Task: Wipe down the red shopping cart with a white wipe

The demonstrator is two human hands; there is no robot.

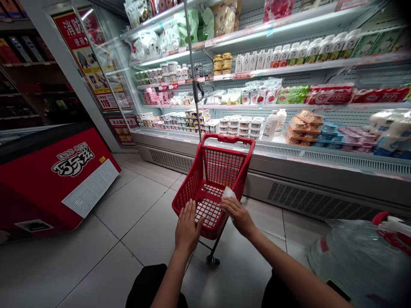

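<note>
Evidently, the right hand (236,212) is gripping a white wipe (228,193) in narrowly gathered fingers by the right rim of the red cart (190,190), while the left hand (187,224) is stretching flat with nothing in it at the cart's near left edge. The cart is standing ahead of the wearer's knees (148,282), with a chilled cabinet (266,169) rising beyond it. For even contact, the right hand should probably be keeping the wipe spread and pressing lightly along the cart's rim, with the left hand bracing the cart against rolling. The right hand is hiding part of the wipe, and whether the left palm is touching the cart, I cannot tell. Right of the cart, a clear plastic bulk (346,256) is running out of view, its contents blurring
</note>
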